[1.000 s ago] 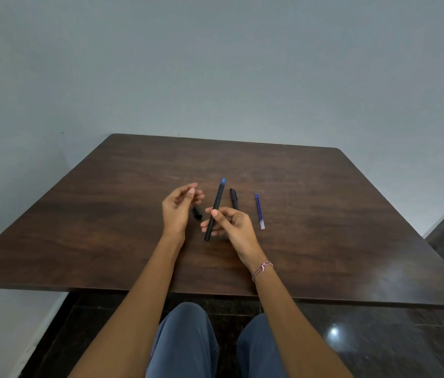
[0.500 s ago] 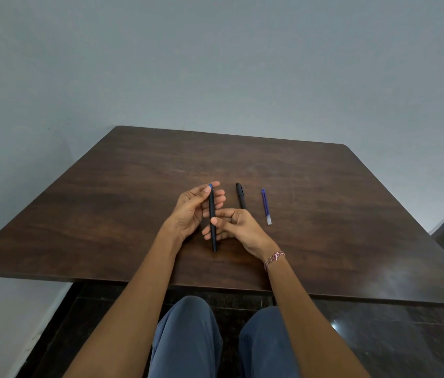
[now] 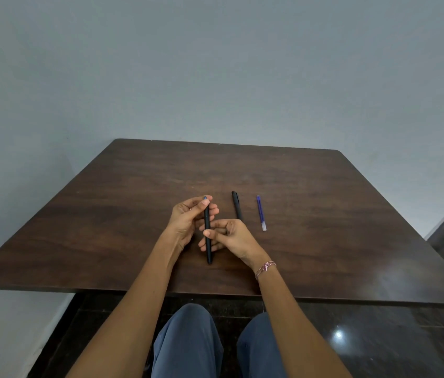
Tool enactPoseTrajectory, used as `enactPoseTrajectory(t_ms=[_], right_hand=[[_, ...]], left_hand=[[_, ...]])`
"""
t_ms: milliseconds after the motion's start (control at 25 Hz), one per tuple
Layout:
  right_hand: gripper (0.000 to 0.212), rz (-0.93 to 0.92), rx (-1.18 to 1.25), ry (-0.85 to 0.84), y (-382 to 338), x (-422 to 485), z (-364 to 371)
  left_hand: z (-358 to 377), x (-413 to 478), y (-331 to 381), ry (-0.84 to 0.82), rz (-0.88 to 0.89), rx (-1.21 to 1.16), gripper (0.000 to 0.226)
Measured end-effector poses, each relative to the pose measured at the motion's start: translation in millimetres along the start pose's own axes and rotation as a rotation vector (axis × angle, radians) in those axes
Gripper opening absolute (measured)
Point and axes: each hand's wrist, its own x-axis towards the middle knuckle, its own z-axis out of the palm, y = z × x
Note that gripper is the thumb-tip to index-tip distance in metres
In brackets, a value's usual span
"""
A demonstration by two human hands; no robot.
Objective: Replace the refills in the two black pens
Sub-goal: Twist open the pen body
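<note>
A black pen barrel with a blue refill tip showing at its far end is held above the table. My right hand pinches its middle. My left hand holds its far end, thumb pressed on the blue tip. A second black pen lies on the table just right of my hands, its near end hidden behind my right hand. A loose blue refill lies further right, parallel to that pen.
The dark wooden table stands against a plain grey wall, with its near edge above my lap. A dark glossy floor shows to the right and below.
My left hand came in from the left and took hold of the pen's far end. The pen swung from slanted to nearly straight away from me. The camera view shifted slightly.
</note>
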Motion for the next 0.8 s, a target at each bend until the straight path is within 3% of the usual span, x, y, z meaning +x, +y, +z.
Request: enactPoseTrajectory(t_ms=[80,280,600,800], right_hand=[[0.015,-0.036,0.026,0.044,1,-1,1],[0.011,-0.097,0.072,0.108,1,-6,-1],[0.026,-0.044,0.247,-0.04,0,-14,5],[0.021,-0.054,0.232,0.043,2,-11,3]], left_hand=[[5,3,10,-0.054,-0.018,0.085,0.013],[10,5,34,-0.418,-0.174,0.194,0.031],[13,6,39,-0.289,-0.112,0.206,0.024],[9,6,45,-0.402,-0.146,0.164,0.03]])
